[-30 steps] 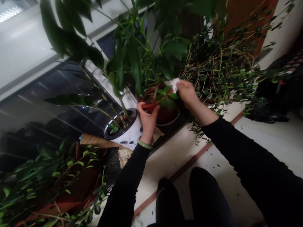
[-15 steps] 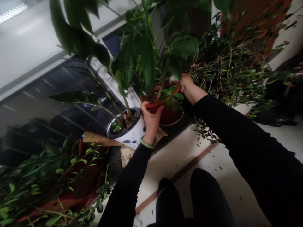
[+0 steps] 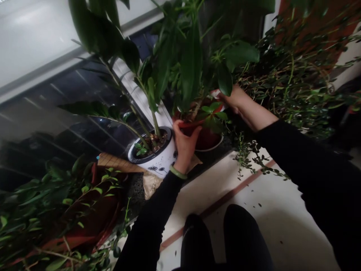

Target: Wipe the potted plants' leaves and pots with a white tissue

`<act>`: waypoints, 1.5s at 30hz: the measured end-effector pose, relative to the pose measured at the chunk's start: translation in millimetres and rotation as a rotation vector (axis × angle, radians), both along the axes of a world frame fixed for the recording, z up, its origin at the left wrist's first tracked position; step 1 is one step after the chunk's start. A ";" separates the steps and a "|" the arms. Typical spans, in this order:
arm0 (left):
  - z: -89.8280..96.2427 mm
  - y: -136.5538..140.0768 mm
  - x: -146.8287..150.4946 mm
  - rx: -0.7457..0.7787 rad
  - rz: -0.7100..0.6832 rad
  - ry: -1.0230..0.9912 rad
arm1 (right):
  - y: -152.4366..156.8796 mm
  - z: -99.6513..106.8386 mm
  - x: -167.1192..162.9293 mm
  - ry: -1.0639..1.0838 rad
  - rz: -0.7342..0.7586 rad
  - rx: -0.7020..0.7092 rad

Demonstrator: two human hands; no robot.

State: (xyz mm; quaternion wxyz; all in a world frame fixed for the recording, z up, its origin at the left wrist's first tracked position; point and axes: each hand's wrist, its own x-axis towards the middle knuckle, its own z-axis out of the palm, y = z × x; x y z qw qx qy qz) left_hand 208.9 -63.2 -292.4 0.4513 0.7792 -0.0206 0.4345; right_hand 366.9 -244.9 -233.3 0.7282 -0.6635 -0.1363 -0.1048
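A red flower pot (image 3: 208, 140) stands on a dark ledge, with a leafy plant (image 3: 191, 67) growing out of it. My left hand (image 3: 186, 145), a green bangle at its wrist, grips the near left side of the rim between thumb and fingers. At the pot's right rim, my right hand (image 3: 238, 99) is closed around a crumpled white wipe (image 3: 216, 93), which looks like tissue or cloth. Leaves and the hand itself hide most of the wipe and the fingertips. Directly left of my left hand is a white pot (image 3: 158, 161) with dark flower prints.
Trailing plants (image 3: 299, 82) crowd the right side. Another leafy plant in a reddish pot (image 3: 109, 218) stands at lower left. Brown paper (image 3: 152, 184) lies under the white pot, beside a window (image 3: 56, 113). Fallen leaves dot the pale floor (image 3: 254, 188).
My right hand has shifted slightly outward along the pot's right rim, and more of the white wipe shows. My left hand keeps its hold on the rim. The view has shifted a little.
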 end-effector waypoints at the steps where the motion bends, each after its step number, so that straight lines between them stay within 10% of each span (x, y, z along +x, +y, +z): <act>1: -0.5 0.3 0.6 0.000 -0.003 -0.005 | 3.0 8.2 5.4 0.085 0.008 -0.042; 8: -0.2 0.7 3.9 -0.007 0.018 -0.020 | 11.5 20.8 -2.8 0.165 0.035 0.026; 19: -1.7 -0.2 8.2 -0.077 -0.089 -0.030 | 2.9 -39.0 -55.9 -0.019 -0.183 0.353; 27: -0.9 -2.7 8.3 -0.076 -0.085 0.009 | 47.8 -78.2 -143.4 -0.317 -0.484 0.146; 45: 3.4 -11.9 -2.5 -0.059 -0.113 0.016 | 92.5 -100.8 -157.8 -0.153 -0.700 0.011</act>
